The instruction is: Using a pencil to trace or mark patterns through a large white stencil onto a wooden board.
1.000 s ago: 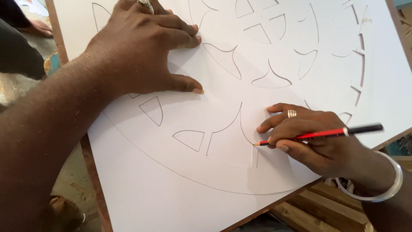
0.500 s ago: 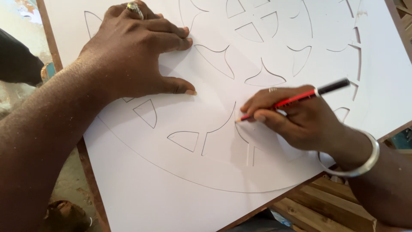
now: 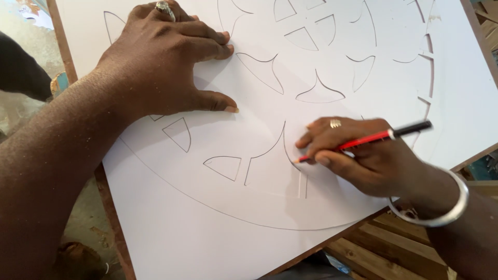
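On the white stencil (image 3: 249, 171), a large round sheet cut through with curved and wedge-shaped openings, both hands are at work. The stencil lies flat on a white board (image 3: 171, 238) whose brown edge shows along the near side, and the board covers most of what is in front of me.

The left hand (image 3: 166, 62) lies on the far left part of the stencil, palm down, fingers spread flat and pressing on the sheet, gripping nothing. Its thumb points toward the middle of the stencil, and its fingertips rest just beside a pointed cut-out. A ring (image 3: 165, 7) sits on one finger of that hand.

The right hand (image 3: 363, 155) is on the near right part of the stencil, fingers curled tightly around a red pencil (image 3: 358, 144) with a black end. The pencil's tip touches the stencil at the edge of a curved slot near the middle of the lower half, while its black end points away toward the stencil's right rim. A ring (image 3: 335, 123) shows on one finger here too, and a silver bangle (image 3: 441, 215) circles the wrist, just past the near edge of the board.

Beyond the board's near right corner, below the stencil, wooden slats (image 3: 394, 243) are visible. To the left of the board, well apart from the stencil, there is bare dusty ground (image 3: 88, 228).
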